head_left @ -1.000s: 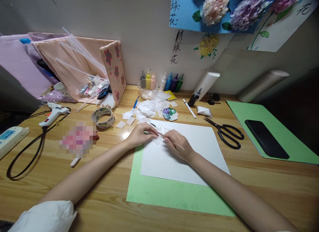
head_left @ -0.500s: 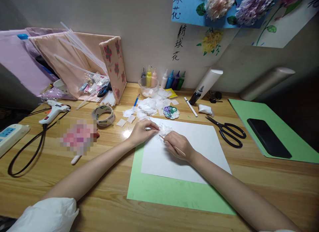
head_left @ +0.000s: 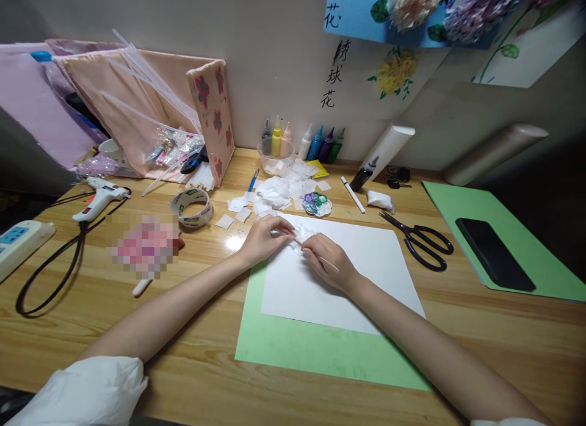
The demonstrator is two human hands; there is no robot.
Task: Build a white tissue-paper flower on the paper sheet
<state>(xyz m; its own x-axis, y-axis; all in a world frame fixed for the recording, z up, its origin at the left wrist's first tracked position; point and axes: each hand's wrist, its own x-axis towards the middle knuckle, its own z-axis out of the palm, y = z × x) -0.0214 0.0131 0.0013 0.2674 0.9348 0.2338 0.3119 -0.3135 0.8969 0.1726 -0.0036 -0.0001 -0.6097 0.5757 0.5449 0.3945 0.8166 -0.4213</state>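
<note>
My right hand (head_left: pixel 330 261) is closed around a thin wooden stick (head_left: pixel 328 264), whose tip points up and left. That tip meets the fingertips of my left hand (head_left: pixel 266 238), which are pinched together; whatever lies between them is too small to make out. Just behind both hands, a ruffled clump of white tissue paper (head_left: pixel 306 231) rests on a white sheet (head_left: pixel 315 298), partly hidden by my fingers. Under the sheet lies a larger green sheet (head_left: pixel 320 356).
Loose tissue squares (head_left: pixel 273 193) and a paint-stained palette (head_left: pixel 317 204) lie behind. Paint bottles (head_left: pixel 315 145) line the wall. Black scissors (head_left: pixel 423 243) and a phone (head_left: pixel 494 253) lie right. Tape (head_left: pixel 192 217), a glue gun (head_left: pixel 98 200) and a fabric-covered box (head_left: pixel 211 121) stand left.
The stick's tip has moved up and left to my left fingertips, with my right hand turning slightly. My left hand stays pinched in nearly the same place. The whole view has shifted a little.
</note>
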